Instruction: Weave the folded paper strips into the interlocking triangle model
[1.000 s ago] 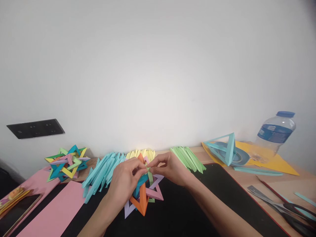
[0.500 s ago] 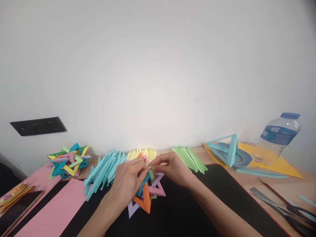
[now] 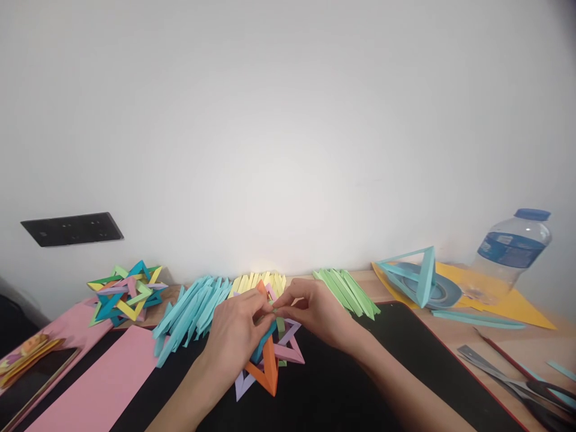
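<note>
An origami star (image 3: pixel 269 365) of interlocked orange, pink, lilac, blue and green folded strips is held over the black mat (image 3: pixel 351 384). My left hand (image 3: pixel 240 324) pinches it near its upper middle, fingers closed. From the other side my right hand (image 3: pixel 312 312) has thumb and forefinger closed on the same spot, where a bit of green paper shows between the fingertips. The hands hide much of the star's upper part. Behind them lie pale yellow folded strips (image 3: pixel 256 281), with blue folded strips (image 3: pixel 193 315) to the left and green folded strips (image 3: pixel 346 291) to the right.
A second origami star (image 3: pixel 128 291) rests at the left, near pink paper (image 3: pixel 96 384) and a phone (image 3: pixel 38 387). To the right are a blue paper frame (image 3: pixel 425 282) on a blue tape roll (image 3: pixel 443 294), a bottle (image 3: pixel 513 255), scissors (image 3: pixel 508 378) and a pencil (image 3: pixel 501 351).
The view has shifted slightly. Both hands still grip the star at the same place, with only small finger movement.
</note>
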Motion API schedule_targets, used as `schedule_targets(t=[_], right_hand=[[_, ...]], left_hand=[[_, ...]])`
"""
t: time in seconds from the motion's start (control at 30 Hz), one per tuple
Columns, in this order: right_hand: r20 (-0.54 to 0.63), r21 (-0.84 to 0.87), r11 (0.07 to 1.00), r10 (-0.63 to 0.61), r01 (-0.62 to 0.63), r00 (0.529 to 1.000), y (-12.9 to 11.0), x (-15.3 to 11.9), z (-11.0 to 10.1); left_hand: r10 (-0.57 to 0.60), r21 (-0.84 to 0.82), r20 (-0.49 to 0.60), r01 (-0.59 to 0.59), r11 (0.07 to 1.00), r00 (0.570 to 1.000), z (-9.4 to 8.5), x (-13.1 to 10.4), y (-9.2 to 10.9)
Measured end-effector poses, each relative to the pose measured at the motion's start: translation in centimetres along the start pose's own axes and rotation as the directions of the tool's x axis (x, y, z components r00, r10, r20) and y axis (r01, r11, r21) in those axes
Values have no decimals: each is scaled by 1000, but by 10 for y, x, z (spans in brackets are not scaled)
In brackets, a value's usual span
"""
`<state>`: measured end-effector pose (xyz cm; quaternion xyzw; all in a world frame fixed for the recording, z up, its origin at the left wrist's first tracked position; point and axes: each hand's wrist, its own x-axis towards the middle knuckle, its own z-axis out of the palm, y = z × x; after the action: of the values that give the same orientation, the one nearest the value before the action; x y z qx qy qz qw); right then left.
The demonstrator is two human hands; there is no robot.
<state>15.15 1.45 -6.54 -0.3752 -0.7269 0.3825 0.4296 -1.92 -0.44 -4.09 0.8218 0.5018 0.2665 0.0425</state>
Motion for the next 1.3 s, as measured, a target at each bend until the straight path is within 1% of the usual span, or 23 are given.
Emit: schedule_targets(t=[0.1, 0.17, 0.2, 0.23, 0.3, 0.33, 0.37, 0.43, 0.5, 0.57, 0.63, 0.67, 0.73, 0.77, 0.83, 0.87, 0.93, 1.0, 1.07, 1.17, 1.3], right_hand=[[-38, -114, 990, -83, 79, 996, 3, 1, -1], [-34, -88, 993, -80, 76, 996, 5, 3, -2], [-42, -52, 997, -61, 59, 997, 5, 4, -4], [-58, -20, 999, -39, 38, 998, 6, 5, -5], [-116, 5, 1000, -5, 6, 993, 6, 7, -8], [-149, 1, 1000, 4, -3, 989, 6, 7, -9], [-179, -2, 1000, 9, -10, 984, 6, 8, -10], [-222, 1, 1000, 20, -21, 975, 6, 7, -10], [-255, 15, 999, 36, -33, 966, 7, 2, -7], [-282, 19, 999, 39, -35, 959, 7, -7, -3], [-278, 6, 1000, 20, -19, 960, 8, -19, 2], [-269, 9, 1000, 15, -13, 963, 8, -26, 5], [-264, 19, 1000, 25, -21, 964, 9, -37, 9], [-251, 26, 999, 29, -23, 968, 9, -42, 10], [-222, 25, 999, 26, -21, 975, 9, -49, 10], [-205, 0, 1000, 15, -15, 979, 8, -52, 9], [-177, -107, 994, -42, 23, 983, 8, -55, 4], [-133, -232, 969, -115, 81, 984, 7, -58, -1], [-76, -296, 947, -153, 125, 985, 8, -61, -6], [-32, -300, 942, -168, 151, 985, 8, -64, -11], [19, -296, 935, -197, 193, 980, 7, -67, -13]], left_hand=[[29, -49, 35, -27, 998, 999, -4, -2, -2], [55, -86, 28, -53, 995, 998, -11, -4, -5], [72, -101, -6, -72, 992, 997, -15, -4, -6], [84, -103, -68, -91, 991, 994, -20, -5, -8], [110, -65, -219, -127, 990, 970, -28, -4, -12], [122, -35, -269, -136, 990, 955, -31, -3, -14], [129, -11, -283, -137, 990, 950, -33, -2, -16], [117, 12, -246, -118, 993, 962, -34, -2, -19], [76, 19, -221, -74, 997, 972, -29, -5, -23], [26, 8, -251, -25, 1000, 968, -21, -15, -26], [2, -39, -270, -13, 999, 963, -12, -28, -30], [-29, -62, -270, 12, 998, 963, -7, -35, -32], [-85, -112, -302, 53, 992, 950, -1, -47, -35], [-63, -139, -303, 22, 990, 951, 1, -51, -36], [13, -196, -268, -68, 978, 963, 1, -55, -34], [53, -225, -251, -111, 968, 967, 0, -55, -32], [98, -275, -230, -161, 948, 968, -3, -55, -28], [111, -309, -223, -178, 934, 969, -5, -54, -24], [117, -329, -206, -181, 927, 972, -7, -55, -21], [119, -339, -178, -174, 924, 977, -7, -57, -21], [108, -344, -169, -161, 925, 980, -4, -59, -22]])
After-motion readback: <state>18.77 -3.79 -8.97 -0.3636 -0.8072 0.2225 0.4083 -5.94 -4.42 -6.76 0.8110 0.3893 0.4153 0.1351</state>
